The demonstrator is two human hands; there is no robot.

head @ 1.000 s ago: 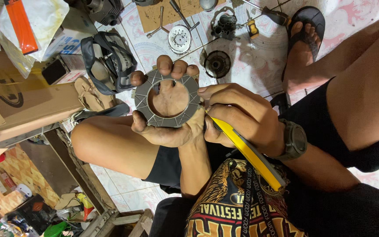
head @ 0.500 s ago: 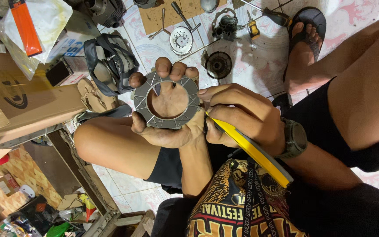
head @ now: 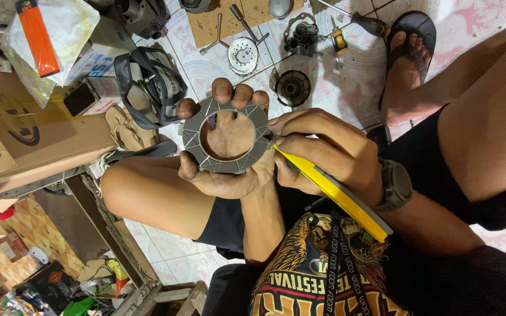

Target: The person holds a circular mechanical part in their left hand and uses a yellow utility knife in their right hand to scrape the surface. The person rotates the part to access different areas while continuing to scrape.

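Over a tiled floor (head: 346, 88) strewn with parts, the left hand (head: 229, 169) gripped a grey ring plate (head: 228, 138); the right hand (head: 329, 152) clasped a yellow cutter (head: 335, 193).

The flat grey toothed metal ring (head: 227, 136) lies on the left hand (head: 225, 167), fingers curled over its far edge. The right hand (head: 323, 153) sits just right of it, its yellow-handled cutter (head: 335, 193) touching the ring's right edge. Beyond, on the tiled floor (head: 206, 58), lie a round perforated metal disc (head: 243, 55) and a dark round hub (head: 292, 88); a brown cardboard box (head: 30, 140) stands left
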